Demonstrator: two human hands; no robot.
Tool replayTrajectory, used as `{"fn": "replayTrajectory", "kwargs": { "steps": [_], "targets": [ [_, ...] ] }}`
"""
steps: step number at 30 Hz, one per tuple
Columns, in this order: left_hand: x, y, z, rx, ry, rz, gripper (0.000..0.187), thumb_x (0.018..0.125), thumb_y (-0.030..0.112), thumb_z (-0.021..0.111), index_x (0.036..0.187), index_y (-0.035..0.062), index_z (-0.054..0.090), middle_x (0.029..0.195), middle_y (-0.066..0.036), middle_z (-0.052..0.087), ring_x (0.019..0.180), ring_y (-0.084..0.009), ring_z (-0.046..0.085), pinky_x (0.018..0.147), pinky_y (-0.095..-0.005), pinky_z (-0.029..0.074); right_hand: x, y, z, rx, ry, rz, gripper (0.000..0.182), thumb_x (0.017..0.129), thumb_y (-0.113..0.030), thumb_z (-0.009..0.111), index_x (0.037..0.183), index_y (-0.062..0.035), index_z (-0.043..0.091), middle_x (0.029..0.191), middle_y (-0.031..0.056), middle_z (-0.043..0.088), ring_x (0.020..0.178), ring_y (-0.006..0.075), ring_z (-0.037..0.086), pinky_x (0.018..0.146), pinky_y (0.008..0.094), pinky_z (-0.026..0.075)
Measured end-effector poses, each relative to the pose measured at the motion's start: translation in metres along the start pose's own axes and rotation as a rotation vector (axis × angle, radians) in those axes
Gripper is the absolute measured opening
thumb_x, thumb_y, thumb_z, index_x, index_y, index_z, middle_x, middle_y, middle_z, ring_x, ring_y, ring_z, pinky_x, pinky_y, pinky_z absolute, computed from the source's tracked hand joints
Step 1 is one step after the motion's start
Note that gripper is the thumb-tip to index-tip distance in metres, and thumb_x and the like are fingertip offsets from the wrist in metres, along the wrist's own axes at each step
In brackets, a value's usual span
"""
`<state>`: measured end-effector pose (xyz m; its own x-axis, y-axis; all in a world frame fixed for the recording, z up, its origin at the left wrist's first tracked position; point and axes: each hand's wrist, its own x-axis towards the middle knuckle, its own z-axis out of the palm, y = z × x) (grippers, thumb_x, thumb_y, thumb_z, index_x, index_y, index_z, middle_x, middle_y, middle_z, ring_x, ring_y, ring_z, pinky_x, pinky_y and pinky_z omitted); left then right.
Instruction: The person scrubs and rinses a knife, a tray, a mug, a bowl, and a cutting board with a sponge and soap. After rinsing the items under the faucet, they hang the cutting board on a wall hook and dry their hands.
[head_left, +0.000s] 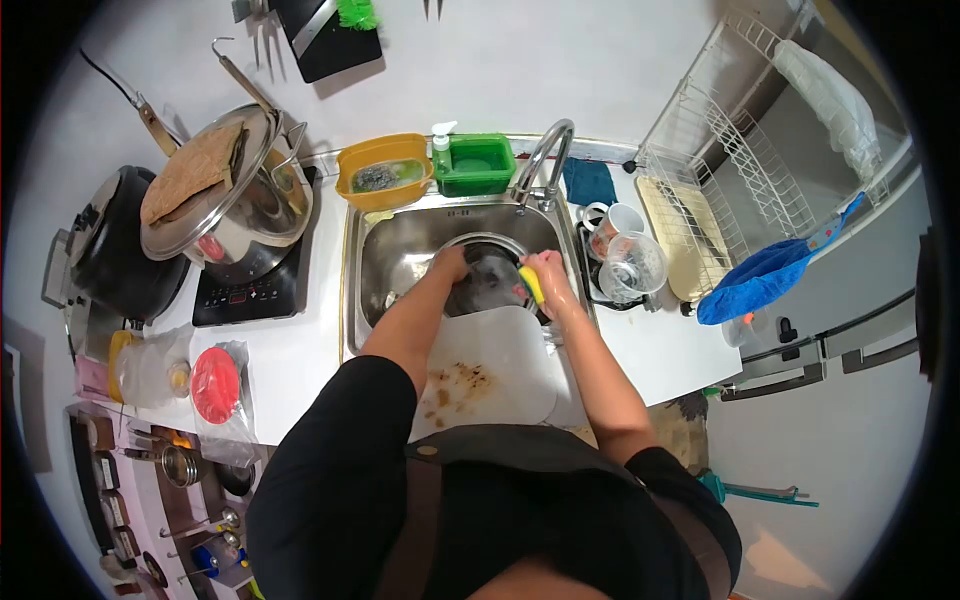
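Note:
In the sink [375, 250] lies a round dark pan [490, 275] with whitish suds or wet smears inside it. My left hand [452, 264] grips the pan at its left edge, its fingertips partly hidden. Over the pan's right side, my right hand [546, 270] is closed on a yellow sponge [531, 285], which touches the pan. A silver metal rim [480, 238] shows behind the pan; whether it is a separate bowl cannot be made out. In front of the pan, a whitish board [510, 365] with brown stains lies over the sink's near edge.
A curved faucet [545, 165] rises behind the sink. A yellow basin [385, 165] and a green basin [475, 165] with a soap pump [442, 150] stand at the back. Clear cups [632, 268] sit right, before a wire rack [735, 150]. Left stands a large pot [240, 190] on an induction cooker [250, 285].

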<state>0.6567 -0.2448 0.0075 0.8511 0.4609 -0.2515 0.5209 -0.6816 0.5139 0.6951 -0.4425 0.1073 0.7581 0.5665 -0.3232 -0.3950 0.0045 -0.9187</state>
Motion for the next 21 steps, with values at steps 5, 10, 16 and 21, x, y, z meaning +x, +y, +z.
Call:
{"fn": "replayTrajectory", "kwargs": {
  "steps": [5,10,16,21],
  "targets": [
    [-0.025,0.034,-0.03,0.177,0.041,0.342,0.035,0.068,0.002,0.052,0.102,0.0091,0.056,0.116,-0.018,0.047,0.102,-0.0343,0.05,0.082,-0.0395,0.044,0.039,-0.007,0.03,0.145,-0.129,-0.083,0.028,0.073,-0.021,0.056,0.087,-0.0053,0.037,0.075,0.0101,0.045,0.055,0.022,0.051,0.045,0.0317,0.049],
    [-0.065,0.024,-0.042,0.045,0.601,0.683,0.043,0.068,0.003,0.052,0.11,0.0052,0.044,0.113,-0.018,0.048,0.09,-0.039,0.052,0.078,-0.04,0.045,0.083,-0.012,0.072,0.089,0.063,-0.378,0.02,0.07,-0.017,0.057,0.071,-0.0035,0.042,0.064,0.0042,0.043,0.055,0.0132,0.045,0.05,0.0273,0.04],
    [-0.101,-0.002,-0.064,-1.37,0.245,-0.299,0.042,0.068,-0.003,0.041,0.108,0.0041,0.035,0.09,-0.018,0.054,0.074,-0.0325,0.059,0.054,-0.0462,0.052,0.14,-0.059,0.186,-0.635,0.121,-1.172,0.029,0.065,-0.017,0.062,0.081,0.0005,0.045,0.076,0.0193,0.052,0.07,0.0355,0.052,0.064,0.0419,0.041],
    [-0.126,-0.033,-0.065,-1.721,0.29,-0.462,0.054,0.067,-0.004,0.042,0.115,0.014,0.025,0.102,-0.018,0.044,0.07,-0.0313,0.057,0.05,-0.0436,0.052,0.19,-0.048,0.223,-1.465,-0.262,-0.959,0.031,0.069,-0.014,0.061,0.094,-0.0001,0.052,0.096,0.0216,0.052,0.096,0.0357,0.049,0.079,0.0386,0.042]
  ]
}}
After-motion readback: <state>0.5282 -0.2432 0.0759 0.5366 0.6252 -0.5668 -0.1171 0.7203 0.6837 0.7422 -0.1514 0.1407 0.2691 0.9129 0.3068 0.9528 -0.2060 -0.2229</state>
